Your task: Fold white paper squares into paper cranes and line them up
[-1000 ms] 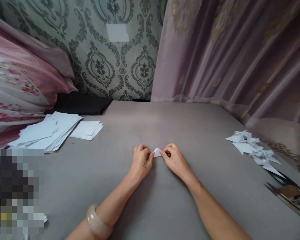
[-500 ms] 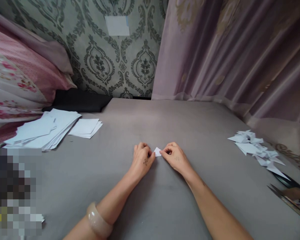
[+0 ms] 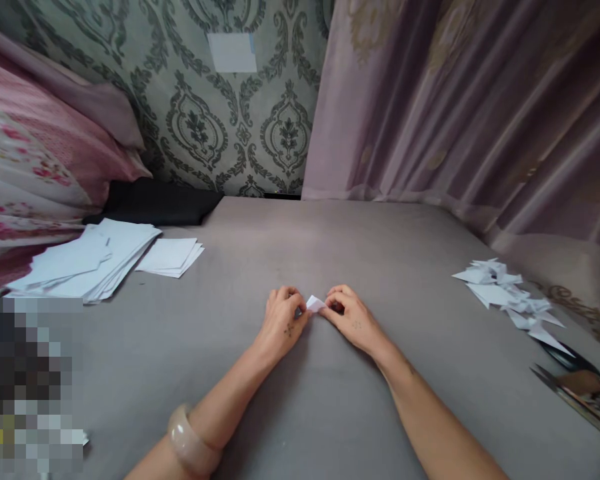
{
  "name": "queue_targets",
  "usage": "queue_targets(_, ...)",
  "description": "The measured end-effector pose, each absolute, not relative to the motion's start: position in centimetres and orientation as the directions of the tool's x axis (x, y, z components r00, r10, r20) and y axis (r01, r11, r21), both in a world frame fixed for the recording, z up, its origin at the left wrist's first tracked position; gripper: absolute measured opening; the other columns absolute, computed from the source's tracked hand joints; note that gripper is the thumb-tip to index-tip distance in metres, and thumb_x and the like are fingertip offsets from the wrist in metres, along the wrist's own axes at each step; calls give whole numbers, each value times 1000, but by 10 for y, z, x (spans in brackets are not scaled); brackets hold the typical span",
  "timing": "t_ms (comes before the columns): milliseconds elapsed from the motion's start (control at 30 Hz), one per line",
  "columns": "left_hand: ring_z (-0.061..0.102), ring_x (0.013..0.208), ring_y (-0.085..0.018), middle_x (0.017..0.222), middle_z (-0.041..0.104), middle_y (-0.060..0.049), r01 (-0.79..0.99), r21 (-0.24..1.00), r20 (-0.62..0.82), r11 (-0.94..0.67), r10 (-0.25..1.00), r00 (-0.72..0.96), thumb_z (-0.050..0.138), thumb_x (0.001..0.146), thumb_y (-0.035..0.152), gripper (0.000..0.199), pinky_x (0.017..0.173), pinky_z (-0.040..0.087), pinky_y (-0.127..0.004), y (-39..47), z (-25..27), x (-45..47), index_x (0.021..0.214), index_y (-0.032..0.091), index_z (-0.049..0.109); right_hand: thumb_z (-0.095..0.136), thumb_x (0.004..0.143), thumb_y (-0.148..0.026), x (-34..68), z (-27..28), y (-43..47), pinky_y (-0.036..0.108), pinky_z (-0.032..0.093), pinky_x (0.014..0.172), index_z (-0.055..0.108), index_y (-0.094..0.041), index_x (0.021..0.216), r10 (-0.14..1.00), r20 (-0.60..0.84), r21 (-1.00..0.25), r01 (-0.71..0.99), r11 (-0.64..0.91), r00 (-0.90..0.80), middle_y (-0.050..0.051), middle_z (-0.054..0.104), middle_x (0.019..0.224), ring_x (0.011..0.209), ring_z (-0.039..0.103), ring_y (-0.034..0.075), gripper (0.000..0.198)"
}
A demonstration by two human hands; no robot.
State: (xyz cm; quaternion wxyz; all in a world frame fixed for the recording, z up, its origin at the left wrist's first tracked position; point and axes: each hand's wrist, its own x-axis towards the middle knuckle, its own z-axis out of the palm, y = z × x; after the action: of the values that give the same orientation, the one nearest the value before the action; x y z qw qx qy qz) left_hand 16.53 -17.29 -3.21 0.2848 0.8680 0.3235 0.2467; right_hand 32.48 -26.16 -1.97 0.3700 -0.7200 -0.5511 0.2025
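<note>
Between my fingertips is a small folded piece of white paper [image 3: 315,304], its pointed top facing away from me. My left hand [image 3: 284,316] pinches its left side, thumb and curled fingers closed on it. On the other side my right hand [image 3: 351,316] pinches the right edge between thumb and forefinger. Both hands rest low over the grey table surface [image 3: 300,247]. My fingers cover the lower edges of the paper, so its folds there are hidden.
At the left lie a large stack of white paper [image 3: 105,257] and a smaller stack of squares [image 3: 170,255]. Folded white paper pieces [image 3: 510,297] are heaped at the right, with scissors [image 3: 555,383] nearer me. A black folded cloth [image 3: 160,202] lies at the back left.
The paper has tilted slightly between my fingers, and its visible shape has changed a little. My hands have stayed almost in place; the whole view has shifted slightly.
</note>
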Motion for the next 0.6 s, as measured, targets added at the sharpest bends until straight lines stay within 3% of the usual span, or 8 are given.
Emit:
queue_targets(100, 51, 90, -22, 99, 62, -6, 374, 719, 222, -587, 702, 676, 62, 78, 20, 2, 84, 39, -37, -175, -23, 163, 75, 19, 61, 59, 82, -25, 325, -18, -267, 23, 44, 66, 62, -21, 76, 954, 147, -794, 606, -43, 260, 1, 62, 94, 73, 57, 11, 7)
queue_targets(167, 54, 88, -20, 94, 64, -4, 318, 821, 166, -475, 730, 663, 61, 77, 21, 2, 82, 41, -35, -176, -17, 162, 77, 19, 60, 57, 84, -24, 323, -17, -268, 23, 44, 67, 62, -21, 79, 942, 208, -803, 596, 11, 263, 1, 64, 92, 77, 58, 13, 8)
queue_targets(300, 60, 79, -15, 87, 66, -4, 93, 996, -49, -15, 766, 641, 61, 75, 24, 12, 74, 46, -28, -178, -6, 161, 85, 17, 58, 54, 86, -19, 318, -13, -269, 27, 46, 81, 61, -22, 85, 888, 394, -752, 639, 163, 238, 3, 64, 101, 93, 59, 15, 8)
queue_targets(433, 64, 73, -14, 85, 67, -5, -123, 919, -231, 376, 763, 603, 70, 72, 32, 41, 70, 50, -27, -180, -1, 161, 106, 16, 54, 49, 90, -17, 313, -6, -272, 31, 46, 88, 62, -23, 92, 844, 516, -622, 741, 254, 144, 4, 64, 102, 97, 59, 17, 16)
queue_targets(600, 64, 71, -15, 79, 68, -6, -115, 887, -270, 447, 704, 657, 76, 67, 38, 36, 67, 51, -26, -182, -1, 160, 89, 11, 66, 47, 90, -15, 307, 1, -274, 37, 46, 89, 64, -24, 97, 819, 571, -469, 837, 280, 46, 7, 62, 111, 103, 56, 19, 20)
